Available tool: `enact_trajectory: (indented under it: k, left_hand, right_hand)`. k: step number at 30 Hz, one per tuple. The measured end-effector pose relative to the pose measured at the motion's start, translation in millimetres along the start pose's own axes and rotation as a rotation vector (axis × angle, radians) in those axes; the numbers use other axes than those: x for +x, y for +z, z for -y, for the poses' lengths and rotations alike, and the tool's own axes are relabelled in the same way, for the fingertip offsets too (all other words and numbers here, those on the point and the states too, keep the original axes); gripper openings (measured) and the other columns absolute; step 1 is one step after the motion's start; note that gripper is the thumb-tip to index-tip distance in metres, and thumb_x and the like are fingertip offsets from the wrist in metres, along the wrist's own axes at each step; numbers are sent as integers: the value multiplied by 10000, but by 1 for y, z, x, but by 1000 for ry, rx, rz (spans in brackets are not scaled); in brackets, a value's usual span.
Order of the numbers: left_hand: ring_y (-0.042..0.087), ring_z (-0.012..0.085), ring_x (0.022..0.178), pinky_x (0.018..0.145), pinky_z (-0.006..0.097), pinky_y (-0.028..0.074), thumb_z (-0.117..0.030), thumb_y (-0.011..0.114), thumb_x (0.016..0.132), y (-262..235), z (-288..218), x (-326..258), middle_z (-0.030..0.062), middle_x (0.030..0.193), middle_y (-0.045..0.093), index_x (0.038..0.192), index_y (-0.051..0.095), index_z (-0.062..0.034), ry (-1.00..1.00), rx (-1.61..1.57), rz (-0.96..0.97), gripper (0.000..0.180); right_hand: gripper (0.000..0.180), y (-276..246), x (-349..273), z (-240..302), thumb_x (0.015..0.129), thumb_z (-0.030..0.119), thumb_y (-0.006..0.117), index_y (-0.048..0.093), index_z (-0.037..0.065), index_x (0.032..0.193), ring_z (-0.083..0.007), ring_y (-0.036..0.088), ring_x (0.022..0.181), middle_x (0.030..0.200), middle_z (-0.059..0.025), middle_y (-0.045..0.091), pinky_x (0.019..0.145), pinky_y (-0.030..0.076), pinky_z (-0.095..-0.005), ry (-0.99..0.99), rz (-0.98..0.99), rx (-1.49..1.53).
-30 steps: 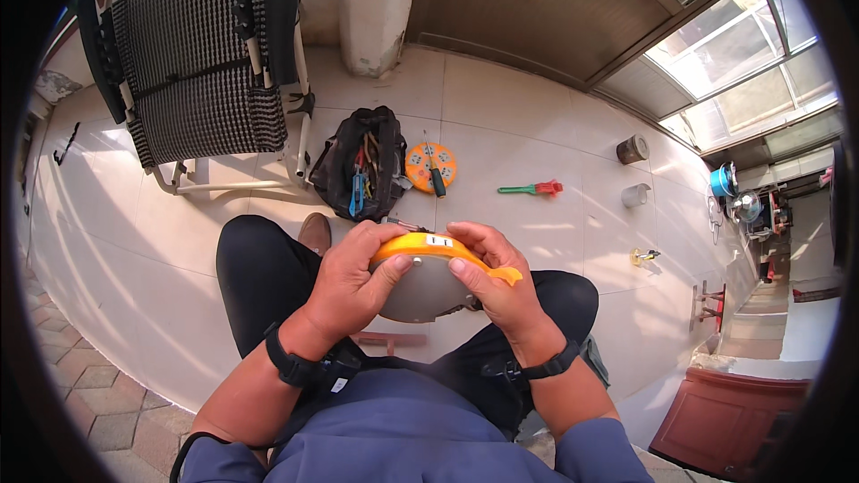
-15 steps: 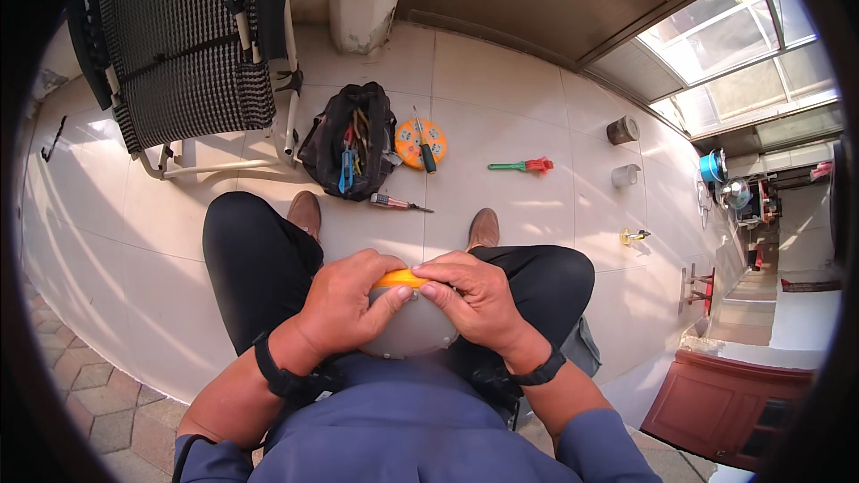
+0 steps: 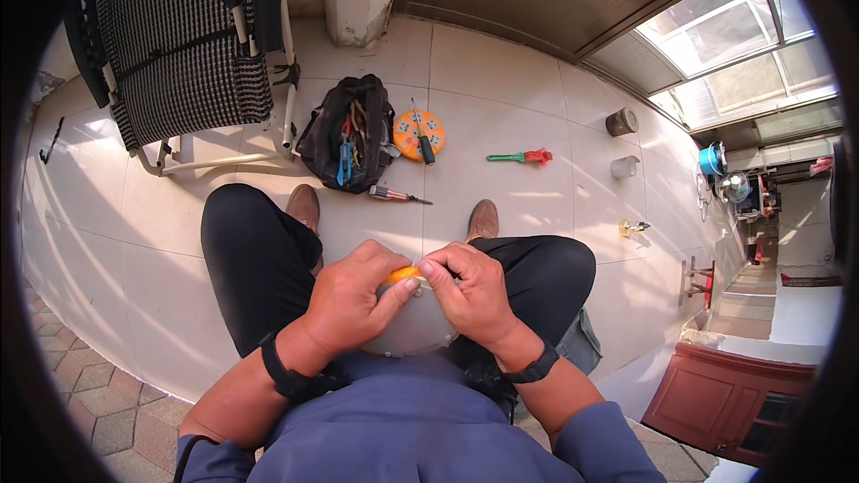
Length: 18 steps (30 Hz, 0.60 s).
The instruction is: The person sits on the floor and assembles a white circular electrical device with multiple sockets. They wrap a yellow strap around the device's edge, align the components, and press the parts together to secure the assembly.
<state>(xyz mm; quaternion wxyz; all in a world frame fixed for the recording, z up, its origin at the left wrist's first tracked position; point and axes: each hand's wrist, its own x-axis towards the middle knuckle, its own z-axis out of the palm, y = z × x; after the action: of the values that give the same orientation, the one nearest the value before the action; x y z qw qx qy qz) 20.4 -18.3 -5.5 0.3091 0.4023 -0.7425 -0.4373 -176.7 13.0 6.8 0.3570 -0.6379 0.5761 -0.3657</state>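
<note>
Between my knees I hold a round grey disc-shaped thing (image 3: 407,329) with small studs near its rim and an orange part (image 3: 404,275) at its far edge. My left hand (image 3: 356,291) grips its left side, fingers curled over the far edge and thumb lying on the grey face by the orange part. On the right side, my right hand (image 3: 467,291) is closed round the edge, its thumb close to the left thumb. My palms and fingers cover much of the orange part.
Beyond my feet, a black tool bag (image 3: 318,156) stands beside an orange disc (image 3: 431,130) with a screwdriver (image 3: 425,148) on it. Another tool (image 3: 398,195) lies nearer. A green-and-red tool (image 3: 519,157), two cups (image 3: 624,166) and a folding chair (image 3: 188,54) are around.
My right hand has shifted and curled in more tightly, its thumb now up at the orange part. Less of the orange shows. My left hand keeps its hold.
</note>
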Motion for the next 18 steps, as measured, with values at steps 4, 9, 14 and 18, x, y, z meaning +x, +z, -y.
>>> enact_trajectory:
  k: [4, 9, 14, 18]
  left_hand:
    - [680, 287, 793, 705, 356, 549, -66, 725, 898, 2, -1, -1, 128, 910, 687, 1019, 732, -26, -5, 23, -42, 127]
    - [681, 288, 792, 702, 352, 549, -25, 716, 889, 5, -1, 0, 126, 907, 692, 994, 732, -27, 88, 22, -112, 107]
    - [665, 289, 718, 614, 371, 530, -49, 730, 883, 4, 0, 0, 100, 852, 678, 929, 719, -49, 98, 1, -146, 47]
    - [677, 289, 725, 644, 357, 541, -12, 717, 878, -1, -4, 0, 117, 853, 688, 916, 708, -29, 95, 18, -130, 43]
  right_hand:
    - [114, 2, 2, 1, 952, 115, 679, 678, 11, 906, -285, 617, 730, 792, -125, 653, 679, 497, -367, 39, 8, -14]
    - [138, 5, -1, -4, 971, 122, 693, 700, -8, 925, -139, 591, 719, 790, -62, 665, 670, 477, -287, 118, -1, 87]
    - [140, 2, -1, -9, 987, 120, 684, 722, -15, 991, -117, 632, 794, 865, -58, 710, 725, 507, -267, 183, 61, 156]
    - [165, -11, 2, -7, 992, 118, 679, 742, -3, 1085, -128, 666, 839, 920, -73, 734, 766, 527, -268, 206, 205, 241]
